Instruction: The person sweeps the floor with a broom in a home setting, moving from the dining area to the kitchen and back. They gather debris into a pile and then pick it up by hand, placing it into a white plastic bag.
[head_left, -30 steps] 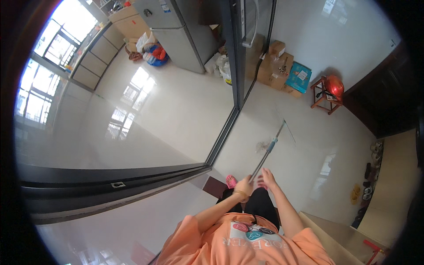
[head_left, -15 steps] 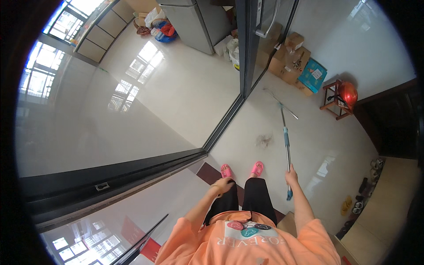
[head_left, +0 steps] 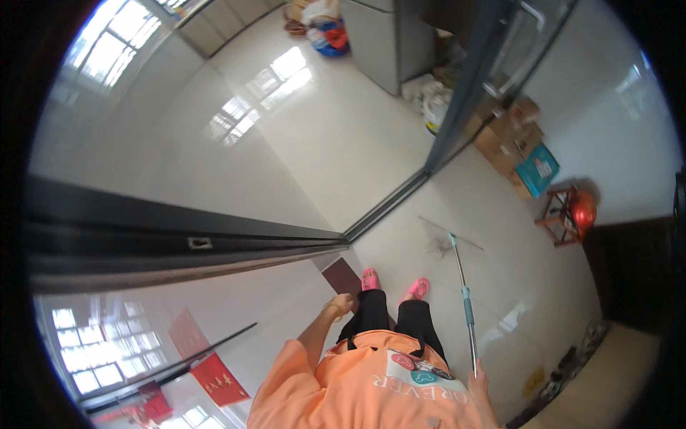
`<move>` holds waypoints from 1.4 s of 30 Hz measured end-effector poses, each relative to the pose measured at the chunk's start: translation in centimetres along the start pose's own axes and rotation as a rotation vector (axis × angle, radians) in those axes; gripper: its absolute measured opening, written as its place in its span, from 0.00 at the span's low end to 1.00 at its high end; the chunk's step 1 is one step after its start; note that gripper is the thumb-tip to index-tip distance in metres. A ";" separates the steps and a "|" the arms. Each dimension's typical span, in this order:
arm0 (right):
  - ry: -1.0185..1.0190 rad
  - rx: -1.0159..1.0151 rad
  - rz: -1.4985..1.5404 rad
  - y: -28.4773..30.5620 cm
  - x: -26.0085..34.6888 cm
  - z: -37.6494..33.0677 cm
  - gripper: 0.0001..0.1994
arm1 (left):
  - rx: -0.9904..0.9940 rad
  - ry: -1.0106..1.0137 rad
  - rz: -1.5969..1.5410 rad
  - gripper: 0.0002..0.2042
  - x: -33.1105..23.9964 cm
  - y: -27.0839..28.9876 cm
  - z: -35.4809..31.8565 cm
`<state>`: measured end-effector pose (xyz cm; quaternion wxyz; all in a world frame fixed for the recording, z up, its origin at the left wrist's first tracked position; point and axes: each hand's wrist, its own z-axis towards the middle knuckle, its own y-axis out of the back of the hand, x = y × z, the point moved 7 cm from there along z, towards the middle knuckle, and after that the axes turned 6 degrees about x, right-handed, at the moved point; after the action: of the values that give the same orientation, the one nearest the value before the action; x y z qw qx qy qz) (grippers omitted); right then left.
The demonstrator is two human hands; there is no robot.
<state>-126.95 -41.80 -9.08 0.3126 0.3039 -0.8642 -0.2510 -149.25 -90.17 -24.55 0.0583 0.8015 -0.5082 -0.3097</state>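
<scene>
My right hand (head_left: pixel 477 377) is closed around the upper pole of a long-handled floor squeegee (head_left: pixel 468 307) beside my right hip. The pole is silver with a blue-grey sleeve, and its thin wide head (head_left: pixel 468 243) lies on the pale tiled floor. A smudge of dark dust or hair (head_left: pixel 437 247) lies at the left half of that head. Beside my left thigh hangs my left hand (head_left: pixel 343 303), a band on its wrist. Its fingers are curled and I see nothing in them.
A dark door track (head_left: pixel 389 205) and glass door frame (head_left: pixel 464 86) run along the left. Ahead right stand cardboard boxes (head_left: pixel 500 143), a teal box (head_left: pixel 537 170) and a wooden stool (head_left: pixel 561 217) with a red helmet-like object (head_left: pixel 582 212). Shoes (head_left: pixel 572 368) line the right wall.
The squeegee head has come back toward me, from beyond the dust to right at it. My right hand has drawn back beside my body. The whole view has shifted and turned.
</scene>
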 end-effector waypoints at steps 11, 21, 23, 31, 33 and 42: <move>0.282 0.181 -0.315 9.7 9.2 9.7 0.27 | -0.088 0.064 -0.167 0.15 -5.5 -0.1 2.3; 0.470 0.290 -0.369 11.3 30.4 25.8 0.27 | -0.072 0.292 -0.337 0.17 -1.6 6.1 5.4; 0.503 0.278 -0.346 11.3 36.5 28.7 0.26 | -0.030 0.324 -0.345 0.18 -2.3 10.3 7.4; 0.499 0.254 -0.261 11.2 52.3 42.8 0.17 | -0.283 0.149 -0.430 0.16 -6.9 35.4 21.1; 0.598 0.208 -0.255 11.4 55.2 47.3 0.15 | -0.408 0.086 -0.482 0.15 -6.8 41.3 23.1; 0.598 0.208 -0.386 14.3 82.3 60.8 0.14 | -0.137 0.374 -0.371 0.15 5.4 53.0 30.7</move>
<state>-225.32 -73.29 -9.49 0.4655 0.5516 -0.6823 -0.1161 -206.02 -113.23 -29.86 0.1473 0.9184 -0.3110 -0.1953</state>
